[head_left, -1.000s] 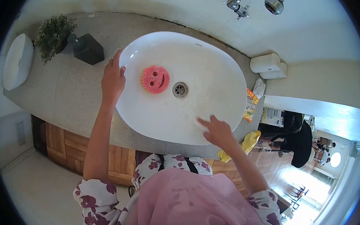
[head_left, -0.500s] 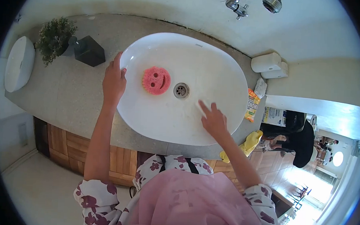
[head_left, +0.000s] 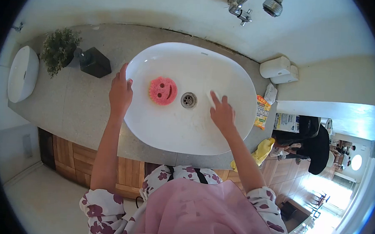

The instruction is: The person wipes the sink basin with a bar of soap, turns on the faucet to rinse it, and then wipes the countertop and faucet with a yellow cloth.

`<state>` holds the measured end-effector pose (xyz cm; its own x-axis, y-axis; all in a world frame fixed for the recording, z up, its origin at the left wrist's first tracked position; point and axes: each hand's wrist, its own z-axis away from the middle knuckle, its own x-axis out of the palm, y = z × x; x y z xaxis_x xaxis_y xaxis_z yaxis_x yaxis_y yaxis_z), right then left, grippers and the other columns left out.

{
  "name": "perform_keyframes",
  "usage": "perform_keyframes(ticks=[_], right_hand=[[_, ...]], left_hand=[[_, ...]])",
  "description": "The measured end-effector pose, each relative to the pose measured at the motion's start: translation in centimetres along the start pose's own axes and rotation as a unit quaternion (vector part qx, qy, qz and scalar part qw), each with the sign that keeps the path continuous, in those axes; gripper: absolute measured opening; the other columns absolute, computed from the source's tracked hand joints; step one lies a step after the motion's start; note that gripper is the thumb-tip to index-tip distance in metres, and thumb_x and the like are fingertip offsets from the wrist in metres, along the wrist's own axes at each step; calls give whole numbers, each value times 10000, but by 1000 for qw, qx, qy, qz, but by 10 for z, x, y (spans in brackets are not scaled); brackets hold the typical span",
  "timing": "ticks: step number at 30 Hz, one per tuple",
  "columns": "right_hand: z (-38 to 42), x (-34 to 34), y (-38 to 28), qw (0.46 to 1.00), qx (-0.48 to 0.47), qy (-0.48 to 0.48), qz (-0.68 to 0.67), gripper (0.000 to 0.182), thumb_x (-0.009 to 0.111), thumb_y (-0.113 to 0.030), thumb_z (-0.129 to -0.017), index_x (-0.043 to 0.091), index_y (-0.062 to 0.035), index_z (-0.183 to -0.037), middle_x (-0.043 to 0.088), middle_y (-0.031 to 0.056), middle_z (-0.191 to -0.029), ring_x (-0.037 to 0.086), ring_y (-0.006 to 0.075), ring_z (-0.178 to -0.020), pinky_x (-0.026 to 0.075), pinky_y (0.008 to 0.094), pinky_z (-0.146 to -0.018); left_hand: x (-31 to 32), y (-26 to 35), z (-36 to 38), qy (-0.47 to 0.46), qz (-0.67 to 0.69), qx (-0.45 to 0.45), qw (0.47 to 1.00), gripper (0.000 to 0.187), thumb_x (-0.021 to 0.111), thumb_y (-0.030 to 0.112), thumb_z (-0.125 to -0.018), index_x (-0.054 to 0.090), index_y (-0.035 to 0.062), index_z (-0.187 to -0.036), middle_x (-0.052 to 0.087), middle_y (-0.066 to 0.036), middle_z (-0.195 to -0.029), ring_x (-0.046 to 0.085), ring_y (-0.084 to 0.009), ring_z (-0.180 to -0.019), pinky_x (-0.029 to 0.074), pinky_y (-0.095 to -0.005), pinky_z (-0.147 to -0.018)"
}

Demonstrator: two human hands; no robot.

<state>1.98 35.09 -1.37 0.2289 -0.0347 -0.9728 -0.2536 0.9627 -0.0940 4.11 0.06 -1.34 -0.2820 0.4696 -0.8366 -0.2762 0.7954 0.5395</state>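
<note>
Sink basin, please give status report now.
Left hand flat on basin rim. Right hand open inside, right of drain. Pink sponge untouched, between hands.

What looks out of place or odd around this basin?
Mostly tidy. A yellow cloth hangs off the counter's front edge beside the basin, and a pink smiley sponge lies loose by the drain. No spill or damage is visible.

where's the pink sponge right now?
Head view: the pink smiley sponge lies in the white basin, just left of the drain, between the left hand on the rim and the right hand inside the bowl.
</note>
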Motion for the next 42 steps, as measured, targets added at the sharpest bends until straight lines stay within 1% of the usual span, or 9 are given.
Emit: perform_keyframes(ticks=[3,8,15,21,23,30,33,35,42], right_hand=[[-2,-3,-6,999,22,20,-24,679,635,-186,-792,414,-273,-1428,506,185,-1117,644,345,-822,542,497,-707],[64,-15,-27,994,16,-109,-23,641,627,-177,-807,428,-247,-1412,495,178,-1093,636,353,-833,536,496,-710],[6,-6,-25,998,29,-10,-61,651,631,-184,-806,420,-249,-1418,494,180,-1076,640,363,-816,541,496,-719],[55,-3,-30,993,25,-96,-57,645,631,-187,-813,421,-247,-1420,500,184,-1061,643,375,-829,537,503,-717],[29,1,-31,998,24,-10,-54,647,629,-184,-814,420,-245,-1423,500,185,-1061,645,383,-825,537,510,-724],[34,3,-33,996,31,10,-80,656,618,-182,-813,397,-249,-1427,497,197,-1134,651,349,-845,552,464,-710],[61,-3,-37,992,24,-98,-72,657,635,-177,-808,419,-263,-1422,493,187,-1065,644,365,-837,532,494,-734],[48,6,-37,997,19,-15,-73,667,640,-173,-801,418,-260,-1424,494,180,-1065,645,361,-834,533,493,-727],[41,7,-43,999,3,-19,-47,665,645,-171,-794,432,-290,-1412,496,162,-1071,641,331,-806,542,460,-678]], left_hand=[[-1,2,0,-5,3,0,1000,585,558,59,-909,342,195,-1436,545,-163,-1270,527,-346,-1162,469,-443,-922],[-7,9,-1,-25,7,-37,999,588,560,55,-908,340,191,-1436,539,-164,-1284,525,-344,-1171,465,-444,-929],[-4,5,-1,-16,11,-11,1000,582,570,66,-904,350,179,-1431,547,-169,-1272,526,-349,-1170,459,-447,-933],[-3,5,-1,-10,5,-7,1000,581,576,71,-903,349,164,-1429,550,-176,-1264,538,-357,-1147,456,-452,-929],[-5,5,-1,-13,-4,-4,1000,581,576,70,-903,348,160,-1429,549,-178,-1263,540,-357,-1143,455,-453,-929],[-5,8,-1,-12,-3,-6,1000,572,570,63,-904,349,154,-1424,549,-160,-1271,539,-352,-1143,456,-456,-926],[-4,7,-4,-18,4,-8,1000,567,565,59,-906,350,154,-1422,550,-157,-1270,539,-351,-1145,458,-457,-924],[-5,7,-2,-18,7,0,1000,564,562,58,-907,351,154,-1422,550,-158,-1269,539,-351,-1146,459,-457,-924],[-4,8,-1,-11,-3,-5,1000,560,560,58,-909,351,156,-1418,547,-167,-1269,534,-358,-1152,460,-459,-924]])
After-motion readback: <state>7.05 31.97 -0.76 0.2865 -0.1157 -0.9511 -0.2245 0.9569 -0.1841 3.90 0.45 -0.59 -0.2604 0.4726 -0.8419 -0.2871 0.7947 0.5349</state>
